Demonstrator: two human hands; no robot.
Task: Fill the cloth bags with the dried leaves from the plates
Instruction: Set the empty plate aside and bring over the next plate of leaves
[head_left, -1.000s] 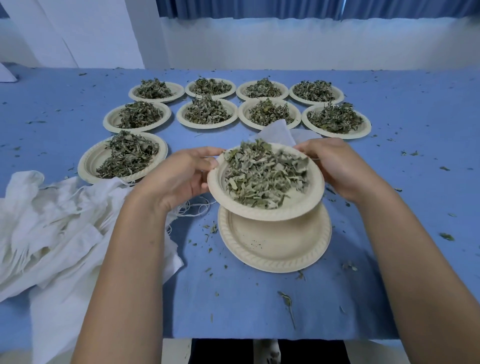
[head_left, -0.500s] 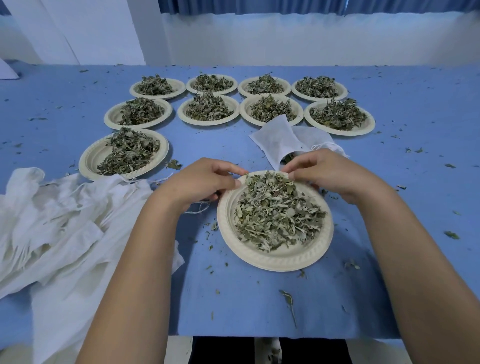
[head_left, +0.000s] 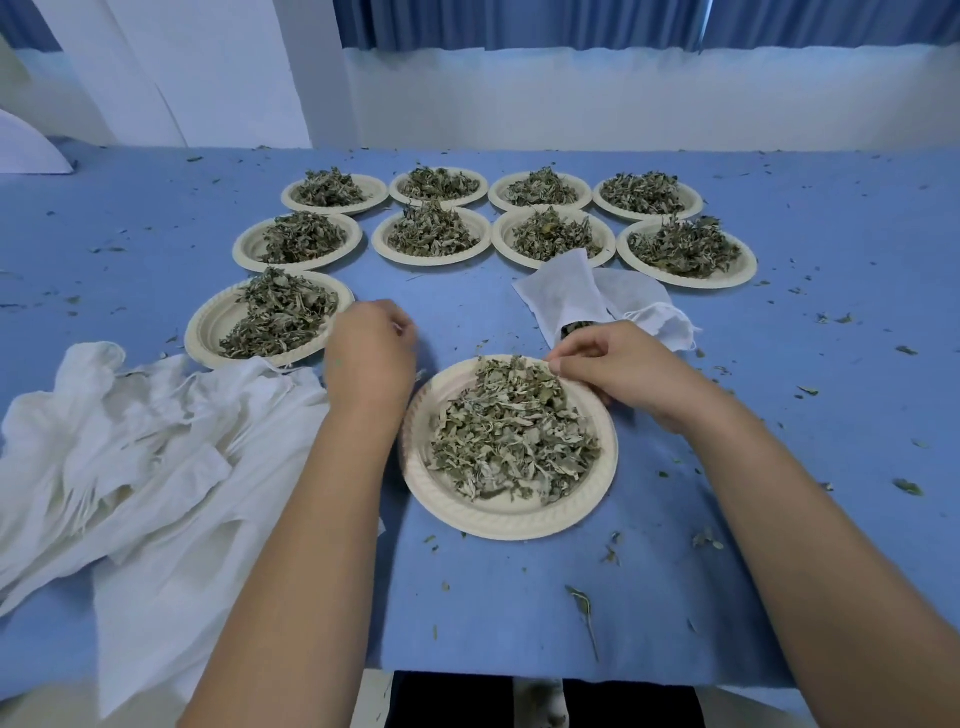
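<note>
Blue-covered table (head_left: 493, 613) shows stray crumbs (head_left: 908, 487); your left hand (head_left: 369, 353) and right hand (head_left: 615, 371) sit curled, holds unclear, at the heaped plate (head_left: 498, 525), so a knock could scatter its dried leaves (head_left: 514, 431).

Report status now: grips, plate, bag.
Left grip curled beside cloth pile, hold unclear. Right grip at far rim of plate, hold unclear. Leaves heaped on it. Bag just beyond, path clear.

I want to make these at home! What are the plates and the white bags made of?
The plates look like pressed paper or plant-fibre pulp: matte cream, with a ridged moulded rim. The bags look like thin white cloth, maybe cotton: soft, matte, wrinkled and floppy.
</note>
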